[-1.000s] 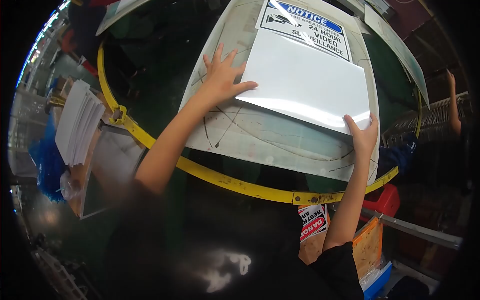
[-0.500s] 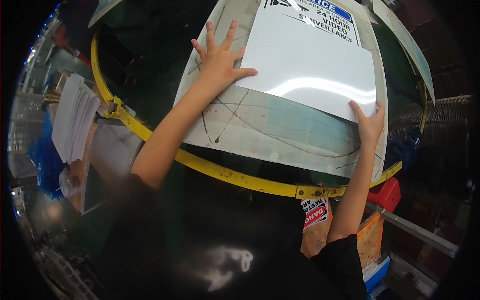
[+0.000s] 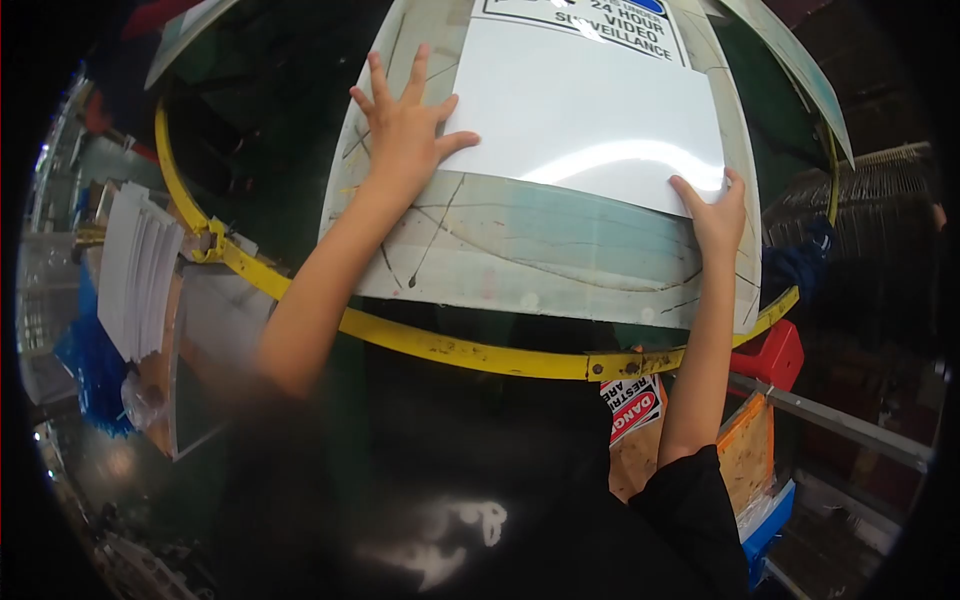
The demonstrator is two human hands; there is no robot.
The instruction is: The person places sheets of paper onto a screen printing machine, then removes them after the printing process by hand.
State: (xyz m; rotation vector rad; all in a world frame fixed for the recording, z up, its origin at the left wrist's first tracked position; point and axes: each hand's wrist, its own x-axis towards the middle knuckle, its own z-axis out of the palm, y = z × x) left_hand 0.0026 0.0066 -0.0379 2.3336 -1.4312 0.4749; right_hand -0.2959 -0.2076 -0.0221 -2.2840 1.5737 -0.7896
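Observation:
A white sheet (image 3: 590,120) lies on a worn pale board (image 3: 520,250), overlapping the lower part of a printed surveillance sign (image 3: 625,30). My left hand (image 3: 403,135) rests flat on the board beside the sheet's left edge, fingers spread, with the thumb tip reaching the sheet's lower left corner. At the lower right corner, my right hand (image 3: 715,215) has the sheet between its thumb and fingers.
A curved yellow metal rail (image 3: 470,353) runs below the board. To the left stands a stack of white sheets (image 3: 135,270) near blue plastic (image 3: 90,375). Lower right are a red object (image 3: 775,357), a danger sign (image 3: 633,408) and a metal bar (image 3: 850,422).
The board, sheet, sign and both hands appear shifted left and slightly up in the view, along with the surroundings. The hands hold nearly the same places at the sheet.

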